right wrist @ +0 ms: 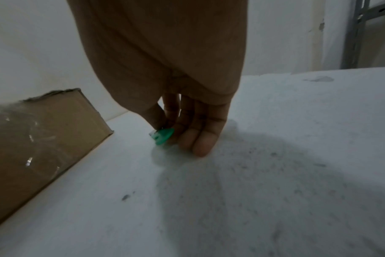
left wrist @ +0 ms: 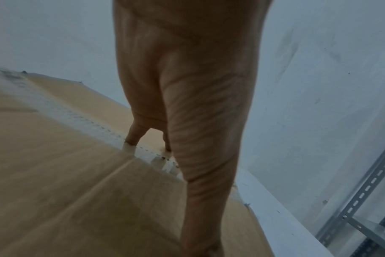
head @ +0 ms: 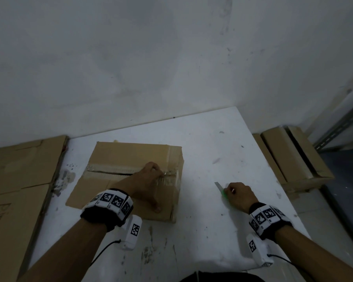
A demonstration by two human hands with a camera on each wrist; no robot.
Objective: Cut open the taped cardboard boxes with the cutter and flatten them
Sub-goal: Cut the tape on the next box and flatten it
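A brown cardboard box lies on the white table. Its taped top seam is slit along the left part. My left hand rests on the box's right half, fingertips pressing on the tape and thumb spread toward the near edge. My right hand sits on the table right of the box and grips a green cutter whose bare blade points away to the far left. In the right wrist view the cutter shows between thumb and fingers, with the box to the left.
Flattened cardboard sheets lie along the table's left side. Taped boxes are stacked low beyond the table's right edge, next to a grey metal rack. A white wall stands right behind the table.
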